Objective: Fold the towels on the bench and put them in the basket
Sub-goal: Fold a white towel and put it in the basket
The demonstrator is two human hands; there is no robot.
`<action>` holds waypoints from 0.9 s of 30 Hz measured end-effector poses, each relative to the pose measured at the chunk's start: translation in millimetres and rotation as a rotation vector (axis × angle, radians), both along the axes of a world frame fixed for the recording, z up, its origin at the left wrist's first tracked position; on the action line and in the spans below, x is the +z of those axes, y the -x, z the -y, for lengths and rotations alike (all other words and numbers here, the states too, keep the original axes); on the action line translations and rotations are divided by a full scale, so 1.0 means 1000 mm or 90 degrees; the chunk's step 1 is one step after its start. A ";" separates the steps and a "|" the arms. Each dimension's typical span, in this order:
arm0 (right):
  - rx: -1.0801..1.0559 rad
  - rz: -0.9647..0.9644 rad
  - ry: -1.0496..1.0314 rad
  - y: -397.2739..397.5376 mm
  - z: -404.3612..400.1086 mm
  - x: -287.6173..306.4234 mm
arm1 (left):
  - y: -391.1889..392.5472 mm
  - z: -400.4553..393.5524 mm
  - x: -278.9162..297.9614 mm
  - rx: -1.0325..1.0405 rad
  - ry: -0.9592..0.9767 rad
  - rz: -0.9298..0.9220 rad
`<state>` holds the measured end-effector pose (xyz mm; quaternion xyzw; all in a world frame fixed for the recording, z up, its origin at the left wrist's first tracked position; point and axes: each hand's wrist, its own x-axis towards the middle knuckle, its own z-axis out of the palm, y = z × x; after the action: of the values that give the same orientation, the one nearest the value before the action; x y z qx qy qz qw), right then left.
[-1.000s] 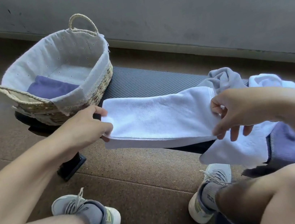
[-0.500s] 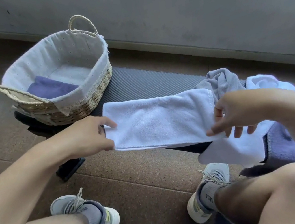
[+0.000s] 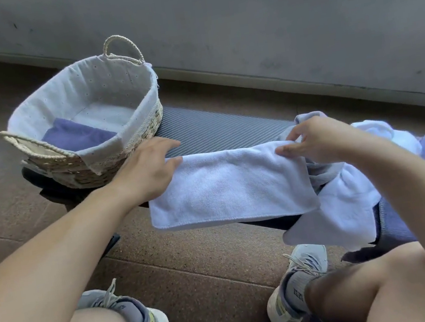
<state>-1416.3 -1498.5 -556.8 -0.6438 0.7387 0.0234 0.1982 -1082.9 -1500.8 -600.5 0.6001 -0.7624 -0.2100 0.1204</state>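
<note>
white towel (image 3: pixel 226 186) lies flat in a long strip across the bench (image 3: pixel 218 130), near edge hanging just over the front. my left hand (image 3: pixel 147 170) rests on its left end, fingers straight and spread, pressing the far corner down. my right hand (image 3: pixel 315 141) is at the right end, thumb and fingers pinching the top corner there.

the step, as i read it: halve this strip end to end. to do it well i want the left end pinned so the layers don't slide, then bring the right end over in one sweep and land the corners on the corners. line up the hemmed edge along the front, because that's the line that shows if it's off. smooth from the fold outward with a flat palm, not toward it, or air bunches in the middle.

careful on the right: the pile (image 3: pixel 359 184) of unfolded towels sits touching this one's end, and i could pinch a stray layer along with the corner. worth a check before lifting.

basket (image 3: pixel 146 126) stands on the left end of the bench, just beside my left hand, with one purple towel (image 3: pixel 74 136) folded inside and room next to it. short carry once this is square.
</note>
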 end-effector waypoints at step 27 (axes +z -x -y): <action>-0.214 0.606 0.111 0.011 -0.007 0.006 | -0.008 0.007 0.037 0.147 -0.352 -0.462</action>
<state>-1427.3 -1491.2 -550.4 -0.4696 0.6593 -0.3659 0.4593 -1074.7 -1507.9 -563.1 0.5785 -0.5144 -0.5869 0.2372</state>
